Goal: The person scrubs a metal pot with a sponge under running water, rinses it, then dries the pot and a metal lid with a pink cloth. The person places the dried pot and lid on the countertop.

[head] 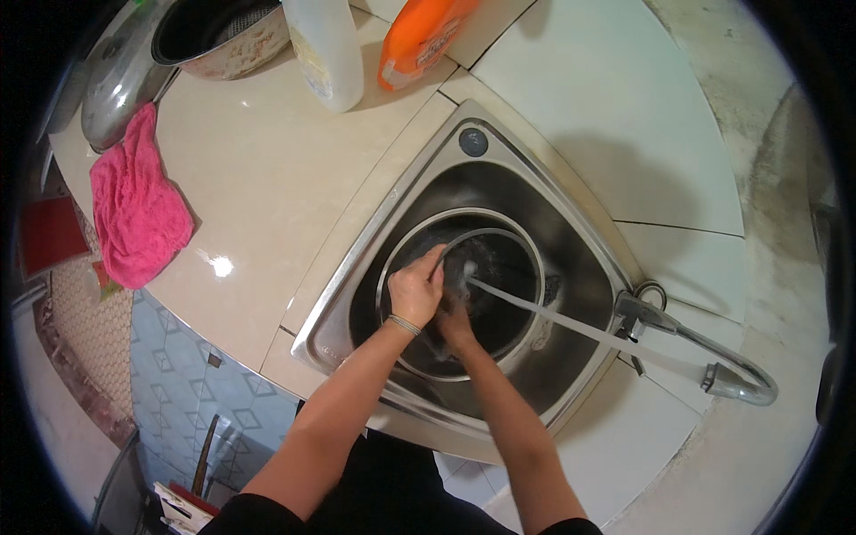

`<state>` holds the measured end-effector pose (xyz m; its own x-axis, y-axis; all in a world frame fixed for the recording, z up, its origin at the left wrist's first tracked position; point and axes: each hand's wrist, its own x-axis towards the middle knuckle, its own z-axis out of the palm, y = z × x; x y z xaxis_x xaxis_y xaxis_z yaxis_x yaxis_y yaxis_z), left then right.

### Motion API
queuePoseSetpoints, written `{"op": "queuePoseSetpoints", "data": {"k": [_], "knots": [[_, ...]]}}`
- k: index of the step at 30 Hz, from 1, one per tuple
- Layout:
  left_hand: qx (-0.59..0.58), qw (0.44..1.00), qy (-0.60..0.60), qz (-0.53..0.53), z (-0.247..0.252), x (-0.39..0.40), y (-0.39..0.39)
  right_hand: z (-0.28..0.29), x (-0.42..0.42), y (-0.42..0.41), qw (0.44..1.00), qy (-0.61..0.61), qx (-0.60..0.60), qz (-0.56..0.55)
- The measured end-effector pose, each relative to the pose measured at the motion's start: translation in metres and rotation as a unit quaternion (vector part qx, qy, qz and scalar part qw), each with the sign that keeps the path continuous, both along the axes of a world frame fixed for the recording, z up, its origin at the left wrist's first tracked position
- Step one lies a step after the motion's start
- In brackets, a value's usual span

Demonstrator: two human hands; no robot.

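Note:
My left hand (416,287) grips the rim of a dark round pan or bowl (491,235), tilted inside a larger round metal basin (536,267). The basin sits in the stainless steel sink (568,227). My right hand (456,321) reaches down into the pan beside my left hand; its fingers are blurred and partly hidden, so whether it holds anything does not show. A stream of water (568,321) runs from the chrome faucet (739,388) into the pan.
A pink cloth (140,207) lies at the counter's left edge, near a metal lid (124,87). A worn pot (234,50), a whitish plastic bottle (328,53) and an orange bottle (421,43) stand behind the sink's left side. A dark round plug (473,142) is at the sink's back corner.

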<state>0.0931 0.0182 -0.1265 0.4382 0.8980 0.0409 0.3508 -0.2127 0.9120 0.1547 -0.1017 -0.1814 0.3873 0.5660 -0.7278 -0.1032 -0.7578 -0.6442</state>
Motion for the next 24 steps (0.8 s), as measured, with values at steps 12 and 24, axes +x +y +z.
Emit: {"op": "queuePoseSetpoints", "data": {"k": [12,24], "knots": [[-0.046,0.999,0.009,0.027,-0.006,0.0,0.012,0.125,0.043,-0.047,0.81,-0.375,0.081,0.444],[-0.024,0.997,-0.072,-0.025,-0.013,0.008,0.007,-0.017,0.056,-0.029,0.815,-0.413,-0.176,0.367]]}}
